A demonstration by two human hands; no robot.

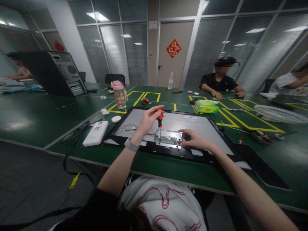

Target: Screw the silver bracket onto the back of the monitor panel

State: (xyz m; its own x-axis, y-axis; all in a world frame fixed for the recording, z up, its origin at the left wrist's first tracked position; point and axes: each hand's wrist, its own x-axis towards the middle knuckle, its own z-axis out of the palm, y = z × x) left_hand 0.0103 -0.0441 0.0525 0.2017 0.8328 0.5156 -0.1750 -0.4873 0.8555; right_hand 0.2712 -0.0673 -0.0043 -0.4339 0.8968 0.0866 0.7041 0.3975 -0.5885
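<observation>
My left hand (148,121) grips the orange and black handle of a screwdriver (160,119). The screwdriver stands upright, its shaft reaching down to the left part of a silver metal bracket (168,137). That bracket lies along the near edge of a flat display panel (144,116) with a black frame and a grey back. Thumb and fingers of my right hand (194,140) are closed around the bracket's right end. A thin cable (131,126) runs over the panel left of the bracket. The screwdriver's tip is too small to make out clearly.
A white power bank (95,133), a white oval case (116,119) and a pink-lidded bottle (119,96) stand to the left. Behind the panel is a green tissue pack (206,106). A black slab (261,166) and a fan guard (280,113) lie right. A co-worker (218,78) sits opposite.
</observation>
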